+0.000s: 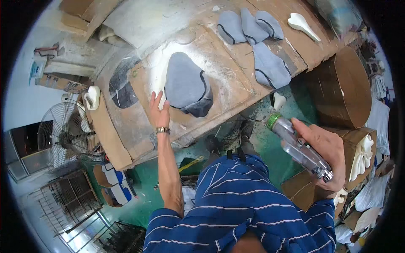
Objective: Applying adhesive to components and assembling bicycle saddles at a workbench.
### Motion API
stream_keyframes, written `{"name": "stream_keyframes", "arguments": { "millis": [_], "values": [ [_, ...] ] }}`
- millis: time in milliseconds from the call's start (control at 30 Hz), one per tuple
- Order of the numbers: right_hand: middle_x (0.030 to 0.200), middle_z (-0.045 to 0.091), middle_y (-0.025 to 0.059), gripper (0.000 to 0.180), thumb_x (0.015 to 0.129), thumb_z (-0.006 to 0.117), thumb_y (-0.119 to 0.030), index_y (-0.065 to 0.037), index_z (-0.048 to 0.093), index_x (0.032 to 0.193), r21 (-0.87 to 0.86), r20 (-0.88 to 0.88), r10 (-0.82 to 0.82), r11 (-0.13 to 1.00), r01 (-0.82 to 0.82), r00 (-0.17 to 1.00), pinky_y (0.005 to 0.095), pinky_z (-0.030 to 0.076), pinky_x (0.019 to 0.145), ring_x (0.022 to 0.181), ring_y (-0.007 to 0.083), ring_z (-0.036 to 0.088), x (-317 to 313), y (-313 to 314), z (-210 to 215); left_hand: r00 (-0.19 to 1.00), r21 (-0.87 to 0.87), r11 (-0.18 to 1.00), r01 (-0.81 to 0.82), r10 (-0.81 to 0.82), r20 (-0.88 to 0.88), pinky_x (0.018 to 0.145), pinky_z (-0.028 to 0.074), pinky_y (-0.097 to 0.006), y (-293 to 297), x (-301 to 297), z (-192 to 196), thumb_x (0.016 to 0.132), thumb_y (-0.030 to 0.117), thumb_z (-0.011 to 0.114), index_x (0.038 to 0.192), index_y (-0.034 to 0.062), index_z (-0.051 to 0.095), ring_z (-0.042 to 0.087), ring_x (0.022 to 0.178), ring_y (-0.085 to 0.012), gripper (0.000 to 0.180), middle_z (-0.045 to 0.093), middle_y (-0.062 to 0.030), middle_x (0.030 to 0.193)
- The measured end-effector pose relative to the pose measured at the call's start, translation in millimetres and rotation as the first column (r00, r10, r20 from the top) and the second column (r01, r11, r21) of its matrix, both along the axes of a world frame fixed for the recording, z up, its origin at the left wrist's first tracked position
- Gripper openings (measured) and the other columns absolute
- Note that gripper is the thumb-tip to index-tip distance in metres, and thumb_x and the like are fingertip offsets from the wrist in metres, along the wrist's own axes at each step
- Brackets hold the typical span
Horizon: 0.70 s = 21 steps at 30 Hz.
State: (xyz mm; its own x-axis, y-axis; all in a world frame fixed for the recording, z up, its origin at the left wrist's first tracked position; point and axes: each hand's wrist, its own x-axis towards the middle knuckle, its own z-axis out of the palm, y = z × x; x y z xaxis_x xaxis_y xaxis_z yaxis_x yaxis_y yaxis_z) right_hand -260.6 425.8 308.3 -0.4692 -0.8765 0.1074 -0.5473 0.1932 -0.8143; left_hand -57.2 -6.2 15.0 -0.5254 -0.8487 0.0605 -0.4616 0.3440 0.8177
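Observation:
A grey fabric bicycle saddle cover [184, 80] with black edging lies flat on the cardboard-covered table [230, 90], white residue around it. At its lower left edge rests my left hand [159, 110], fingers stretched and apart; whether the fingertips touch the fabric I cannot tell. Out to the right, off the table, my right hand [322, 147] is wrapped round a spray gun [304, 155]. The gun has a metal body and a clear cup with a green ring, which points toward the table. Most of its handle is hidden by my palm.
Several more grey covers [272, 67] lie at the table's far right, near a white saddle-shaped foam piece [301, 25]. A tall cardboard box [341, 90] stands on the right, above another box of white foam pieces [361, 158]. A standing fan [65, 135] is at left.

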Motion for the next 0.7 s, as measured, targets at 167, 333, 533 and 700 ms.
{"name": "stream_keyframes", "arguments": {
  "millis": [167,333,533,700],
  "values": [
    [0.077,0.065,0.0120,0.094,0.076,0.064,-0.071,0.006,0.071,0.128,0.013,-0.015,-0.134,0.991,0.135,0.991,0.0351,0.050,0.065,0.068,0.0267,0.068,20.7,-13.3,9.2,0.977,0.148,0.983,-0.109,0.133,-0.165,0.114,0.040,-0.037,33.4,54.6,3.7,0.092,0.008,0.071,0.139,0.0086,0.068,0.049,0.144,-0.0267,0.047,0.050,-0.0128,0.159],
    [0.076,0.066,0.0121,0.075,0.080,0.069,-0.052,0.008,0.072,0.126,0.103,-0.080,0.032,0.994,-0.024,0.996,0.0360,0.050,0.063,0.066,0.0281,0.068,40.0,-20.1,27.5,0.967,0.246,0.954,-0.174,0.213,-0.143,0.101,0.047,-0.034,60.0,115.9,-10.5,0.094,0.008,0.071,0.134,0.0054,0.071,0.060,0.128,-0.0227,0.041,0.061,-0.0126,0.147],
    [0.080,0.068,0.0153,0.076,0.081,0.069,-0.049,0.009,0.069,0.130,0.114,-0.106,-0.012,0.993,0.024,0.994,0.0359,0.051,0.064,0.068,0.0283,0.068,47.5,-27.6,37.5,0.974,0.219,0.951,-0.218,0.225,-0.006,0.098,0.052,-0.033,71.8,156.8,-31.3,0.094,0.004,0.071,0.130,0.0048,0.073,0.062,0.123,-0.0202,0.036,0.064,-0.0099,0.142],
    [0.081,0.069,0.0130,0.067,0.073,0.074,-0.024,0.003,0.068,0.134,0.135,-0.115,0.037,0.991,-0.022,0.993,0.0355,0.053,0.065,0.068,0.0271,0.068,54.5,-34.2,41.4,0.972,0.230,0.953,-0.196,0.220,-0.084,0.096,0.052,-0.031,72.6,149.5,-28.9,0.095,0.005,0.070,0.131,0.0049,0.072,0.063,0.118,-0.0187,0.036,0.065,-0.0095,0.139]
  ]
}}
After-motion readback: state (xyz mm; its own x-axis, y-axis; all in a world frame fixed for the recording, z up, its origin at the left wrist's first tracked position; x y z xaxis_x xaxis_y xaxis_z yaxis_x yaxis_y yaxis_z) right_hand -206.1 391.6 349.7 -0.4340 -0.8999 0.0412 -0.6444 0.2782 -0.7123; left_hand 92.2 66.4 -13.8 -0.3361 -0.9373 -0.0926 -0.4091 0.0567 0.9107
